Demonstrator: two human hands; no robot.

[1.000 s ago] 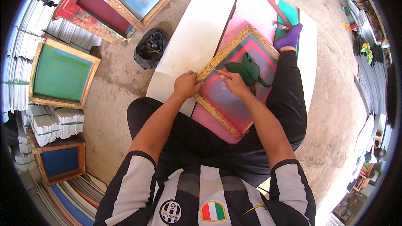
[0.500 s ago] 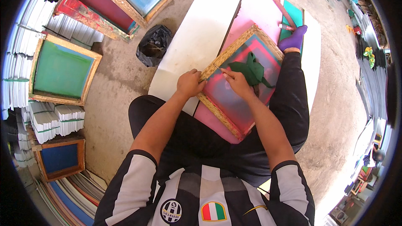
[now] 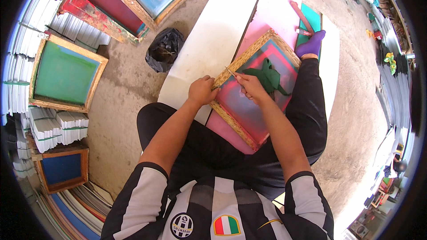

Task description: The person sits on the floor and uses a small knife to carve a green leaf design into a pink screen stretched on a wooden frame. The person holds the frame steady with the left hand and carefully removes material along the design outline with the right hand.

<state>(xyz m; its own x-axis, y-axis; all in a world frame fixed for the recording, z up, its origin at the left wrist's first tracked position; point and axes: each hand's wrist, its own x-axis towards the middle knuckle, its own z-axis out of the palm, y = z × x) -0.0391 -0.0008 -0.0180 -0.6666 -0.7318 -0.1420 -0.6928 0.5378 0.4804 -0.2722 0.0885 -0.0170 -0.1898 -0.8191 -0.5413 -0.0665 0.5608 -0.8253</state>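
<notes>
A wood-framed printing screen (image 3: 248,59) lies tilted across my lap, its mesh smeared pink, blue and grey. My left hand (image 3: 203,90) is closed on the frame's left corner. My right hand (image 3: 251,87) grips a thin, pointed metal tool (image 3: 229,71), whose tip reaches the left wooden bar; its exact kind does not show, and my fingers hide its rear end. Just beyond my right hand, a crumpled dark green cloth (image 3: 268,76) rests on the mesh.
Pink board (image 3: 271,6) and white board (image 3: 202,31) lie under the screen. A red-capped tube (image 3: 304,32) sits near my purple-socked foot (image 3: 312,44). At left are a black plastic bag (image 3: 164,50), a green screen (image 3: 66,73) and stacks of white sheets (image 3: 44,129).
My right hand has turned slightly, and the metal tool shows more clearly, its tip a little farther left. My left hand keeps its place at the frame's corner.
</notes>
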